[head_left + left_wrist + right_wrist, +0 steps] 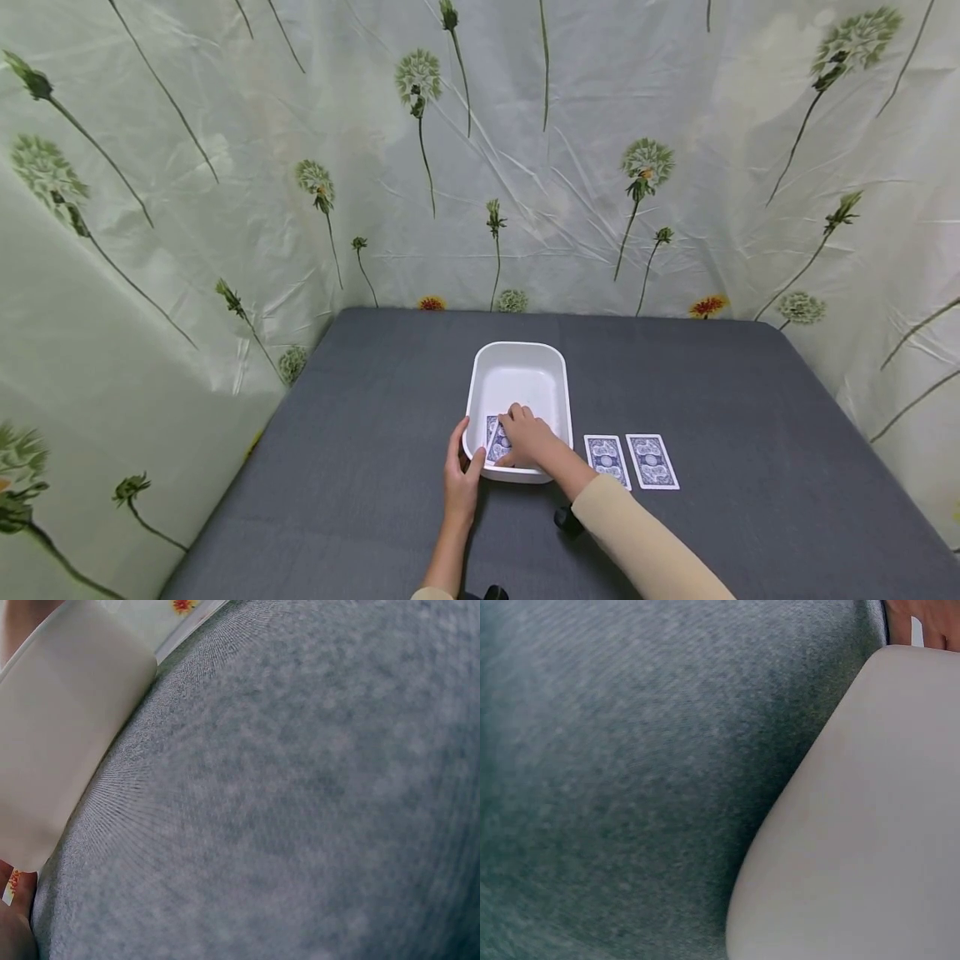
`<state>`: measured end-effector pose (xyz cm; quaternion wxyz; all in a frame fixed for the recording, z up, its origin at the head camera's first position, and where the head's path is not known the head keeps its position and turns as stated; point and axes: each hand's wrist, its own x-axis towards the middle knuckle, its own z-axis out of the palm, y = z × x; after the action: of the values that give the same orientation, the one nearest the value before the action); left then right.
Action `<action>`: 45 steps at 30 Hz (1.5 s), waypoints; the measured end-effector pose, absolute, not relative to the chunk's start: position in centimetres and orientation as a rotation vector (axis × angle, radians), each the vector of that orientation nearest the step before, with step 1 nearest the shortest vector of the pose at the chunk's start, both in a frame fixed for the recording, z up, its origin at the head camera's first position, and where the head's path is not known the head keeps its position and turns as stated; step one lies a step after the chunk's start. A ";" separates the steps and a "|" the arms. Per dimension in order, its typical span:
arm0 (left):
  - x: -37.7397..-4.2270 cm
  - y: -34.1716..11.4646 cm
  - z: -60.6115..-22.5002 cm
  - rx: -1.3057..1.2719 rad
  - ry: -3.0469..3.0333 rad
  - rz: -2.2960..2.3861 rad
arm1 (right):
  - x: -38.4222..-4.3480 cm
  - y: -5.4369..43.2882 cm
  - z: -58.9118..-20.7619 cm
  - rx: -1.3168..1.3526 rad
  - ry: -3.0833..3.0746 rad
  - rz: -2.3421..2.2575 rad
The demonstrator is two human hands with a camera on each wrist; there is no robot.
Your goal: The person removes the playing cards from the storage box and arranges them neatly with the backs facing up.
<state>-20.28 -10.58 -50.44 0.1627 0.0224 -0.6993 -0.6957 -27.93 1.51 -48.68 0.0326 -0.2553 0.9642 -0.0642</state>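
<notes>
A white plastic basin stands on the grey table. My left hand grips its near left corner, thumb at the rim and fingers along the outside wall. Reaching into the basin, my right hand holds a blue-backed playing card between thumb and fingers. That card lies slightly askew over another blue-backed card at the basin's left side; the hand hides much of both. In the left wrist view the basin's outer wall fills the upper left.
Two more playing cards, face down, lie right of the basin: one card partly behind the right forearm, the other card farther right. Grey cloth covers the table. A flower-printed curtain hangs behind and at both sides.
</notes>
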 end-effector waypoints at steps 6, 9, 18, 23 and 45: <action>-20.3 -10.6 -50.3 0.050 -1.988 -1.995 | -28.1 1.2 -48.4 -0.738 2.960 -0.182; -20.4 -10.6 -50.7 0.031 -1.984 -1.987 | -28.0 1.1 -48.2 -0.725 2.951 -0.196; -21.4 -10.8 -52.9 0.053 -1.996 -1.991 | -28.1 0.8 -47.9 -0.677 2.913 -0.165; -20.7 -10.7 -51.3 0.033 -1.980 -2.004 | -28.4 0.4 -47.8 -0.640 2.889 -0.136; -20.7 -10.8 -51.6 -0.001 -1.943 -1.994 | -27.6 0.3 -48.4 -0.849 3.078 -0.058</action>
<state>-20.71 -10.75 -51.56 0.1776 -0.0004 -0.6868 -0.7048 -27.60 0.34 -48.40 -0.0259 -0.2657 0.9635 -0.0181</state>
